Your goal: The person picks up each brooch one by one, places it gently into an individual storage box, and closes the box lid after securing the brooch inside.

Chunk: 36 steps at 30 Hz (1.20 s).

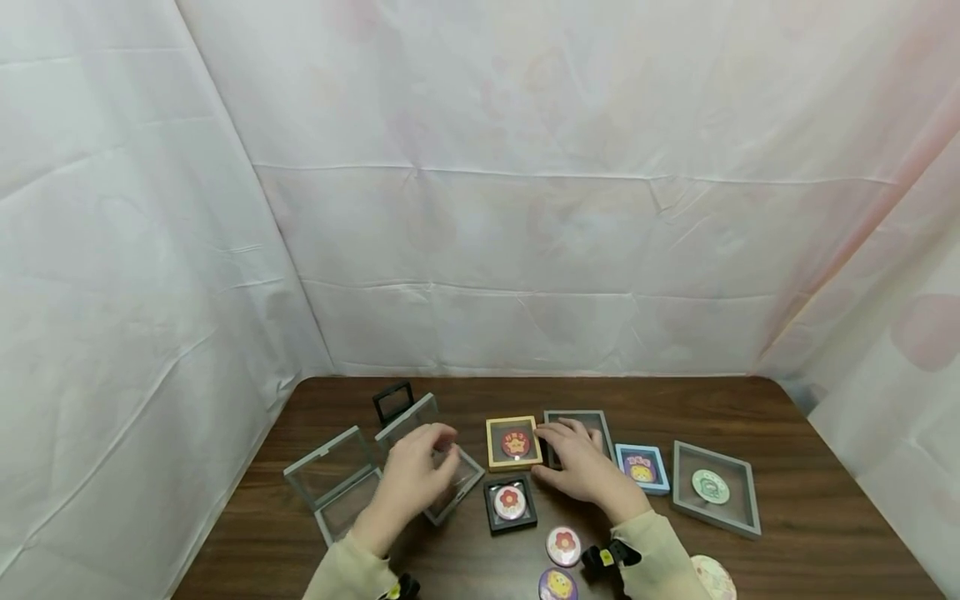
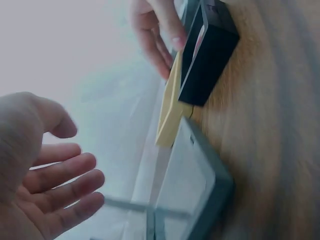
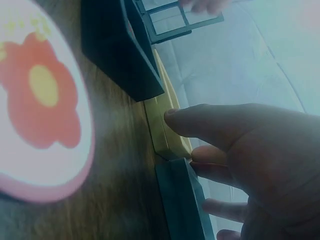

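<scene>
A yellow square display frame [image 1: 489, 443] with a red round badge [image 1: 516, 443] lies flat at the table's middle. My right hand [image 1: 581, 467] is at its right edge, thumb and fingertips touching or very near it. That hand partly covers a grey frame [image 1: 604, 427]. My left hand [image 1: 414, 471] hovers with relaxed fingers over an opened grey frame [image 1: 468, 479], holding nothing; its palm shows in the left wrist view. In front of the yellow frame lies a black frame [image 1: 495, 527] with a flower badge [image 1: 510, 502].
Another opened grey frame [image 1: 324, 517] and a small black frame [image 1: 377, 408] are at left. A blue frame [image 1: 663, 487] and a grey frame [image 1: 738, 500] with a green badge lie at right. Loose badges, one with a flower [image 1: 563, 546], one purple [image 1: 558, 585], lie near the front.
</scene>
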{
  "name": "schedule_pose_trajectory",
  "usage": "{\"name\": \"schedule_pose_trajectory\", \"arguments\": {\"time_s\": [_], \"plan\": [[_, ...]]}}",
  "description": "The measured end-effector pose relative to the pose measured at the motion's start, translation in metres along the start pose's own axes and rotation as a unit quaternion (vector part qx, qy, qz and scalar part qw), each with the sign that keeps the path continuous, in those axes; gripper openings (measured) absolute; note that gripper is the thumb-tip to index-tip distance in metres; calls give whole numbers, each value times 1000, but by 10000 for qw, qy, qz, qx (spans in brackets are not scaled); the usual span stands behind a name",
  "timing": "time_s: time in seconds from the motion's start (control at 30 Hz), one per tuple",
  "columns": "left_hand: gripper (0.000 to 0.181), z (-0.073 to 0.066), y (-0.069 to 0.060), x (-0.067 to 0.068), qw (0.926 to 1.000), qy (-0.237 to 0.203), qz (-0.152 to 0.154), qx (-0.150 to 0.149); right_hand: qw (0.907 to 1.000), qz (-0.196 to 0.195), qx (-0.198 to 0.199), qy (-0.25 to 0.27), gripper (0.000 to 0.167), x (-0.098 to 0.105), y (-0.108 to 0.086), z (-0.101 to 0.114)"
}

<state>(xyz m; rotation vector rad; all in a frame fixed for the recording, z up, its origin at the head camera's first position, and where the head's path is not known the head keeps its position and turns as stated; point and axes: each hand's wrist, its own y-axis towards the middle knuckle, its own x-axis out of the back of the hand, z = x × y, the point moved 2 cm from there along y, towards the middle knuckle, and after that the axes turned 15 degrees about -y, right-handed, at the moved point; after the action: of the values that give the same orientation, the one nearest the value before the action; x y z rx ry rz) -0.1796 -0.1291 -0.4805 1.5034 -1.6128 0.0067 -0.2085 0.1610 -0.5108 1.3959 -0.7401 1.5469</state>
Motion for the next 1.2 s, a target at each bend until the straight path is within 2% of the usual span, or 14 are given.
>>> {"name": "schedule_pose_trajectory", "arguments": {"time_s": [0.17, 0.27, 0.47, 0.57, 0.7, 0.9, 1.1, 1.2], "plan": [[19, -3, -22, 36, 9968, -183, -749, -233, 9999, 51, 52, -109, 60, -1, -2, -1], [20, -3, -31, 51, 9938, -177, -1085, -189, 9998, 137, 56, -119, 60, 1, -4, -1], [29, 2, -41, 65, 9854, 83, -1557, 687, 9995, 254, 103, -122, 59, 4, -9, 0], [37, 6, -44, 67, 9817, 136, -1666, 916, 9993, 301, 176, -135, 58, 5, -12, 0], [44, 11, -47, 68, 9799, 174, -1660, 1092, 9989, 307, 304, -165, 57, 6, -14, 0], [46, 22, -51, 62, 9773, 128, -1388, 1593, 9981, 226, 550, -145, 55, 8, -18, 1], [42, 30, -53, 56, 9798, -187, -1117, 1651, 9964, 100, 800, -279, 54, 11, -25, 2], [41, 34, -53, 54, 9776, -358, -967, 1837, 9957, 33, 895, -251, 52, 14, -30, 2]]}}
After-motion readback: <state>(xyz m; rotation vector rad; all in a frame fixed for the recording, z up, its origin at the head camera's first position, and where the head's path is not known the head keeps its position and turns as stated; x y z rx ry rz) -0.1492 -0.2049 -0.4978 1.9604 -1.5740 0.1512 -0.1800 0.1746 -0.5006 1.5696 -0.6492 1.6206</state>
